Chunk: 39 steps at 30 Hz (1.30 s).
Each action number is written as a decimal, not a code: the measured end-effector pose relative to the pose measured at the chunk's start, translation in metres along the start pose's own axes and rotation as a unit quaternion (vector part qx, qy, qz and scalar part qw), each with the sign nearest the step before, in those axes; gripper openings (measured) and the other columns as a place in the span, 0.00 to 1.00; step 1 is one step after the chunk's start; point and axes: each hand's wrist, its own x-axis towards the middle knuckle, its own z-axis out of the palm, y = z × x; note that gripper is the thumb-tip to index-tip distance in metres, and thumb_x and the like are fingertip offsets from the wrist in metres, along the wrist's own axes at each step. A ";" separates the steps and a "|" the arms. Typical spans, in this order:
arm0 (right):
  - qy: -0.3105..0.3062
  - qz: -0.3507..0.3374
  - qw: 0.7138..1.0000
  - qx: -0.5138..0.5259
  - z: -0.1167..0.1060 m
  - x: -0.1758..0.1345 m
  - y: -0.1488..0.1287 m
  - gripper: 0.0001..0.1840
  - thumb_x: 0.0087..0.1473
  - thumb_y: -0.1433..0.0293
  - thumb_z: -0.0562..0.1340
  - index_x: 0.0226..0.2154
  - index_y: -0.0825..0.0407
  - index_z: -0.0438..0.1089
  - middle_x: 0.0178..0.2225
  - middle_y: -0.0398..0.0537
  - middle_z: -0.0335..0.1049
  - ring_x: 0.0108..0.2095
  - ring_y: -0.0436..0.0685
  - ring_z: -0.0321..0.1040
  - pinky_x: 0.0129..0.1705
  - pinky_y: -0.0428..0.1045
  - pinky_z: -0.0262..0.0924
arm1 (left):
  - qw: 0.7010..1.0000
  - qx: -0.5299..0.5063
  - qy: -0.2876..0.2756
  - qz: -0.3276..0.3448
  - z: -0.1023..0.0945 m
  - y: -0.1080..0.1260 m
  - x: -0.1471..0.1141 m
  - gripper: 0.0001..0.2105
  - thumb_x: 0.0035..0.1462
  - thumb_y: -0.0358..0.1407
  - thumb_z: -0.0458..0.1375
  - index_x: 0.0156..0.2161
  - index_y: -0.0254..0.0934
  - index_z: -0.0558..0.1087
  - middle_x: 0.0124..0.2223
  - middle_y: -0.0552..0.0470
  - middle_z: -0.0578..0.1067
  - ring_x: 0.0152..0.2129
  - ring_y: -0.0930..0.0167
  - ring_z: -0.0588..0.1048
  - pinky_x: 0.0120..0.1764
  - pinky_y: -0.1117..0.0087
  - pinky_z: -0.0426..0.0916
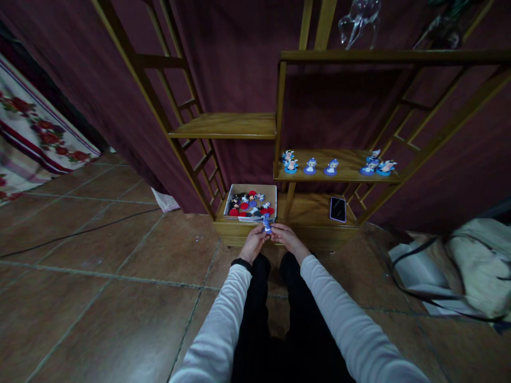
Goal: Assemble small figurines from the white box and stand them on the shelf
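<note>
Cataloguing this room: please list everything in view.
shelf unit: one, brown, ahead
open box: one, pale, lower left shelf
box pieces: many, mixed colours, inside
held figurine: one, bluish, before box
shelf figurines: about seven, bluish, right shelf
device: one, black, lower right shelf
ornaments: two, clear, dark, upper right
curtain: uncounted, maroon, behind
floral cloth: one, white, red, left
floor: one, brown, underfoot
cable: one, black, left floor
bag: at least one, pale, right floor
left hand: one, white sleeve, at figurine
right hand: one, white sleeve, at figurine
legs: two, black, below

Pale bag point(485, 260) and maroon curtain point(239, 64)
</note>
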 end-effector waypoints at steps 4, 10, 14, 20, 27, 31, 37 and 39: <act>0.009 -0.012 1.000 -0.007 0.001 -0.001 -0.001 0.17 0.38 0.66 0.68 0.35 0.50 0.69 0.29 0.42 0.72 0.26 0.47 0.68 0.38 0.48 0.64 | 0.999 -0.026 0.034 0.016 0.000 -0.001 -0.001 0.18 0.40 0.27 0.62 0.41 0.34 0.72 0.39 0.48 0.74 0.31 0.75 0.71 0.37 0.73 0.65; 0.018 -0.021 1.000 -0.010 0.003 -0.001 -0.001 0.20 0.34 0.65 0.69 0.34 0.50 0.67 0.29 0.41 0.71 0.28 0.48 0.68 0.39 0.49 0.63 | 0.997 -0.037 0.060 0.015 -0.001 0.000 -0.002 0.17 0.41 0.26 0.61 0.41 0.36 0.71 0.37 0.49 0.74 0.31 0.75 0.72 0.37 0.72 0.65; 0.020 -0.020 1.000 -0.012 0.003 -0.002 -0.001 0.20 0.34 0.66 0.69 0.33 0.49 0.66 0.29 0.40 0.70 0.28 0.48 0.68 0.39 0.49 0.63 | 0.997 -0.026 0.068 0.006 -0.001 0.000 -0.001 0.12 0.42 0.27 0.61 0.36 0.34 0.73 0.34 0.49 0.74 0.29 0.75 0.72 0.36 0.72 0.66; 0.018 -0.017 1.000 -0.013 0.003 -0.002 -0.001 0.19 0.34 0.65 0.69 0.33 0.49 0.67 0.29 0.40 0.70 0.28 0.47 0.67 0.39 0.49 0.63 | 0.997 -0.023 0.075 -0.002 -0.002 -0.001 -0.001 0.10 0.43 0.27 0.60 0.35 0.32 0.73 0.35 0.47 0.75 0.30 0.74 0.72 0.36 0.72 0.66; 0.038 -0.002 0.999 -0.005 0.001 0.000 -0.001 0.16 0.37 0.65 0.68 0.32 0.49 0.68 0.28 0.41 0.72 0.27 0.48 0.68 0.39 0.49 0.64 | 0.998 -0.015 0.069 -0.002 -0.001 0.000 -0.002 0.11 0.41 0.28 0.63 0.35 0.33 0.73 0.35 0.47 0.75 0.32 0.73 0.73 0.39 0.71 0.65; 0.039 -0.001 0.999 0.001 -0.001 0.002 -0.001 0.14 0.39 0.66 0.67 0.32 0.50 0.70 0.27 0.42 0.72 0.27 0.49 0.68 0.39 0.49 0.65 | 0.998 -0.010 0.059 0.000 0.000 0.001 -0.002 0.16 0.38 0.28 0.65 0.37 0.33 0.74 0.35 0.48 0.75 0.31 0.74 0.72 0.40 0.71 0.65; 0.030 0.006 0.999 0.011 -0.003 0.005 0.001 0.12 0.41 0.68 0.65 0.33 0.50 0.71 0.27 0.43 0.73 0.26 0.49 0.69 0.39 0.50 0.66 | 0.998 -0.004 0.067 0.006 0.000 -0.001 0.000 0.21 0.35 0.28 0.67 0.40 0.33 0.74 0.34 0.48 0.76 0.28 0.74 0.72 0.38 0.71 0.64; 0.026 0.007 0.999 0.017 -0.003 0.006 0.003 0.13 0.42 0.69 0.66 0.34 0.51 0.71 0.27 0.44 0.73 0.27 0.49 0.69 0.39 0.50 0.66 | 0.997 0.013 0.073 0.012 0.000 -0.001 0.001 0.22 0.34 0.29 0.67 0.41 0.33 0.74 0.32 0.49 0.75 0.27 0.75 0.71 0.37 0.71 0.63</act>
